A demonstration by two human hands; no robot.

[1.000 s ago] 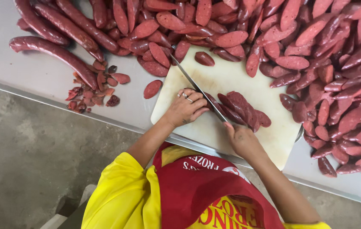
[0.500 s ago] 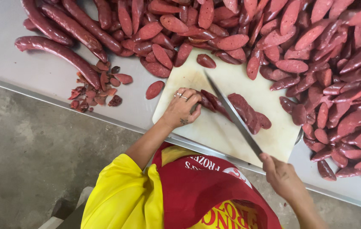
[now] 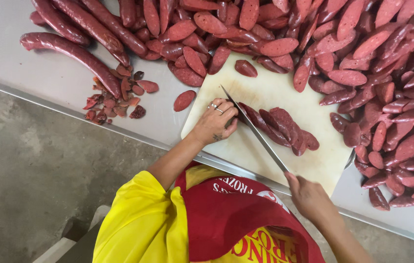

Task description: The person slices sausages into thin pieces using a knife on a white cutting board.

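While the left hand (image 3: pixel 215 122) pins the sausage (image 3: pixel 246 113), right-hand fingers (image 3: pixel 309 197), seemingly gripping the knife (image 3: pixel 255 130), have advanced.

Soft even daylight, shadows faint — sharp focus throughout, mild wide-angle bend at edges.

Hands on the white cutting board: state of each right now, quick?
Left hand: curled, pinning the end of a dark red sausage on the board.
Right hand: closed on the long steel knife.

place: meat-processing kitchen | cues: long stainless steel table (image 3: pixel 56 80), heap of dark red sausage slices (image 3: pixel 372 73) at 1 o'clock, bare concrete floor (image 3: pixel 32 185)
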